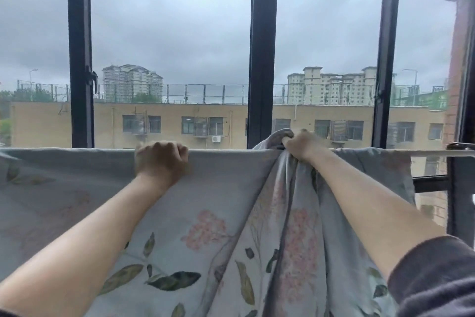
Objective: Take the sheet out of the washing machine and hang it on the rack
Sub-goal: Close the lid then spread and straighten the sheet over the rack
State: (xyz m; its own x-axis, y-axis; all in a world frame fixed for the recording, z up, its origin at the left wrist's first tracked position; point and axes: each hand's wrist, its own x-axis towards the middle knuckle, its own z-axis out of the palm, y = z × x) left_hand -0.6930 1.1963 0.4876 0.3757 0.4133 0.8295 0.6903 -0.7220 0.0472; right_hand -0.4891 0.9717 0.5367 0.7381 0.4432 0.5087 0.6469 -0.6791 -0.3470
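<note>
The sheet (210, 214), pale blue-grey with pink blossoms and dark green leaves printed on it, hangs draped over the rack (442, 153), a pale horizontal bar that runs across in front of the window frame (262, 59). Most of the bar is hidden under the cloth; only its bare end shows, past the sheet's edge, where it meets a dark bracket.

The left hand (160, 162) sits on the fold of the sheet right at the bar, fingers curled down over the top edge with the knuckles up; whether it pinches cloth or only presses on it cannot be told. The stretch of sheet from this hand outward along the bar lies flat and smooth.

The right hand (299, 145) is further along the bar toward the bare end, closed tight around a bunched clump of the sheet, which it lifts a little above the bar's level. A tuft of fabric pokes out above the fist, and from the grip long folds fall straight down. Beyond this hand another part of the sheet hangs from the bar, ending just short of the bracket.

Both forearms reach up to the bar; the right one comes out of a dark sleeve (434, 278).

Behind the bar, through the glass, stand a low tan building (180, 124), taller pale blocks and a grey overcast sky.
</note>
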